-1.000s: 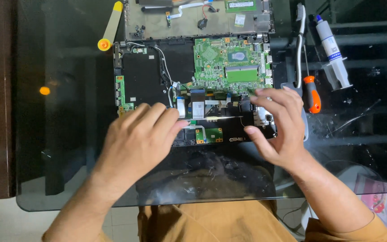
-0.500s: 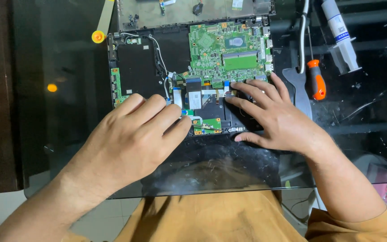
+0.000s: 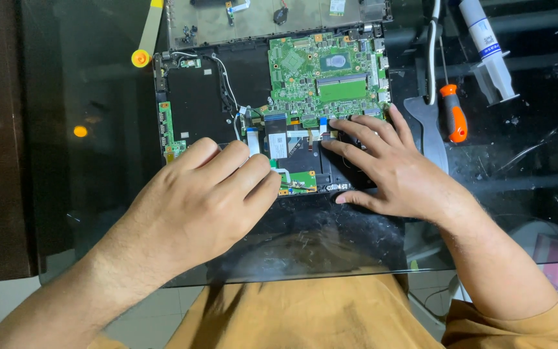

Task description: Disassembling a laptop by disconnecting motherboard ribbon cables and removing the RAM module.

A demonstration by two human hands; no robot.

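Both hands flat, grasping nothing: left hand (image 3: pixel 208 197) w/ fingers curled on the laptop (image 3: pixel 227 110) at 7 o'clock, right hand (image 3: pixel 389 168) at 5; press light near cables.

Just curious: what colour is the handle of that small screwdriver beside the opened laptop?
Bright orange: the small screwdriver's handle, seen in the head view.

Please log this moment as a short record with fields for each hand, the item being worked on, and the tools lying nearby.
Left hand: left hand rests curled on the lower left of the opened laptop, fingers near a small green board.
Right hand: right hand lies flat, fingertips at the flat ribbon cables under the green mainboard.
Surface: glass table.
Tools at right: orange-handled screwdriver, syringe, dark pry tool.
Tool at top left: yellow-tipped stick.
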